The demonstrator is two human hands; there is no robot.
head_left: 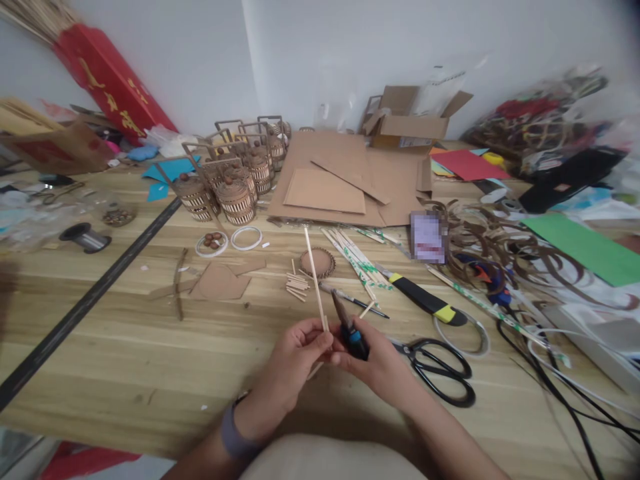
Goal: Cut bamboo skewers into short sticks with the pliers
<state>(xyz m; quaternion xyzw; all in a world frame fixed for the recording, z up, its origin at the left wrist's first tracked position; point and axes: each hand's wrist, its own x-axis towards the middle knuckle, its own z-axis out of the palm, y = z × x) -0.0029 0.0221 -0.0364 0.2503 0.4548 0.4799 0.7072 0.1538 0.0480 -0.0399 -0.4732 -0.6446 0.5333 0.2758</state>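
Note:
My left hand (300,353) pinches a thin pale wooden stick (315,280), which points up and away over the table. A short piece lies against it at the fingertips. Close beside, my right hand (377,363) is wrapped round black-and-blue-handled pliers (350,327) with a dark pointed head turned upward; their jaws cannot be made out clearly. Both hands nearly touch. Just beyond them are a small pile of cut stick pieces (296,285), a round cardboard base with a woven rim (317,263) and a pen (360,301).
Black scissors (440,370) and a utility knife (425,299) lie to the right, near wrapped chopsticks (357,257) and coiled brown strips (480,240). Small lidded woven baskets (235,197) stand at back left. Cardboard sheets (325,190) lie at the back. Cables (560,387) run along the right.

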